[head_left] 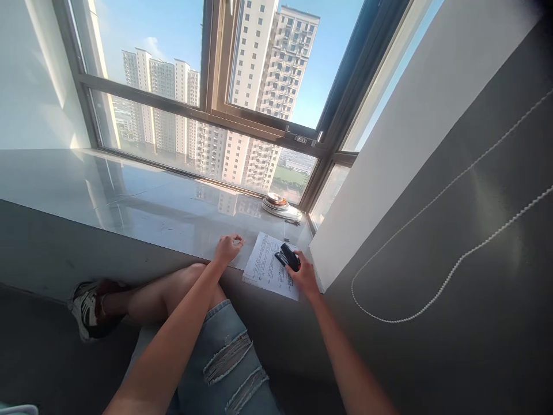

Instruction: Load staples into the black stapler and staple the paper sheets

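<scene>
My right hand (305, 275) is wrapped around a black stapler (288, 257), its jaws apart. The stapler is over printed sheets of paper (263, 266) at the right end of the windowsill. Part of the sheets extends past the sill's front edge. To the left of the paper, my left hand (227, 249) is closed above the sill, thumb and fingertips curled towards each other. Whether anything small is between those fingertips I cannot make out.
Behind the paper, a stack of round plate-like items (276, 203) stands in the sill's corner, with small dark items (292, 222) beside it. A glossy windowsill (142, 213) runs left under the window. A beaded cord (449, 285) hangs at the right wall.
</scene>
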The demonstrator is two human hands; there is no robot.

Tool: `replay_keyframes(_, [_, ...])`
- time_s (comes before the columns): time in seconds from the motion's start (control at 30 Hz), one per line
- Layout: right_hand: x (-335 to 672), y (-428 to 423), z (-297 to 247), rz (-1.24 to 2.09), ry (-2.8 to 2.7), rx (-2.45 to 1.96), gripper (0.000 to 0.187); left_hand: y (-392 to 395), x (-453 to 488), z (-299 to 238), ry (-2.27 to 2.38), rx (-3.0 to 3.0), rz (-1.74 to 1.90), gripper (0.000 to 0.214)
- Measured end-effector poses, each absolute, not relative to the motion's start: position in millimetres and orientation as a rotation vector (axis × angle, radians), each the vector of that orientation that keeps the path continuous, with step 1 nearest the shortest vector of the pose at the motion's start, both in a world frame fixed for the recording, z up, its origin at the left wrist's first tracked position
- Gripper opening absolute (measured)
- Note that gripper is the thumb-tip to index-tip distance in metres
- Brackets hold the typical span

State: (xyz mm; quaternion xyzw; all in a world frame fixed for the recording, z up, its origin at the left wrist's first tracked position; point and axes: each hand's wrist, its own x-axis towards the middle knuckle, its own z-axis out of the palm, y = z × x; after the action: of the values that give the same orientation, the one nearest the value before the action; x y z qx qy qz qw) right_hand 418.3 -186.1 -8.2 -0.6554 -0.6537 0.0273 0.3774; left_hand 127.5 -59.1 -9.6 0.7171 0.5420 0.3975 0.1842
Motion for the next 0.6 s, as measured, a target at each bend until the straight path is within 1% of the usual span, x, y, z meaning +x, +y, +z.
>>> replay_keyframes(0.13, [435.4, -167.7, -3.8, 0.127, -1.674, -1.692, 0.053, -59.4, 126.6, -11.0, 1.552, 2.034, 1.111, 0.027])
replay_keyframes(0.2, [444.5, -158.1, -1.4, 0.237, -1.697, -1.65, 0.058, -58.6, 126.6, -12.0, 1.552, 2.042, 1.12, 0.026])
replay_keyframes(0.27, [455.1, -147.3, 0.7, 0.342, -1.638, -1.557, 0.056, -58.1, 127.4, -12.4, 1.55, 2.039, 1.142, 0.027])
replay_keyframes(0.37, [468.9, -123.4, 2.9, 0.287, -1.428, -1.499, 0.056, -58.7, 128.4, -11.5, 1.565, 1.996, 1.197, 0.028])
replay_keyframes(0.4, [471.4, -113.2, 3.1, 0.231, -1.401, -1.522, 0.053, -59.3, 128.3, -11.0, 1.575, 1.971, 1.224, 0.026])
replay_keyframes(0.47, [472.5, -91.4, 2.4, 0.167, -1.493, -1.573, 0.042, -60.7, 127.5, -10.1, 1.604, 1.906, 1.29, 0.022])
replay_keyframes(0.53, [469.7, -71.9, -0.1, 0.208, -1.674, -1.585, 0.033, -62.7, 126.1, -9.2, 1.64, 1.833, 1.365, 0.02])
replay_keyframes(0.6, [466.0, -58.0, -4.4, 0.3, -1.801, -1.577, 0.029, -65.9, 125.2, -7.6, 1.679, 1.755, 1.429, 0.017])
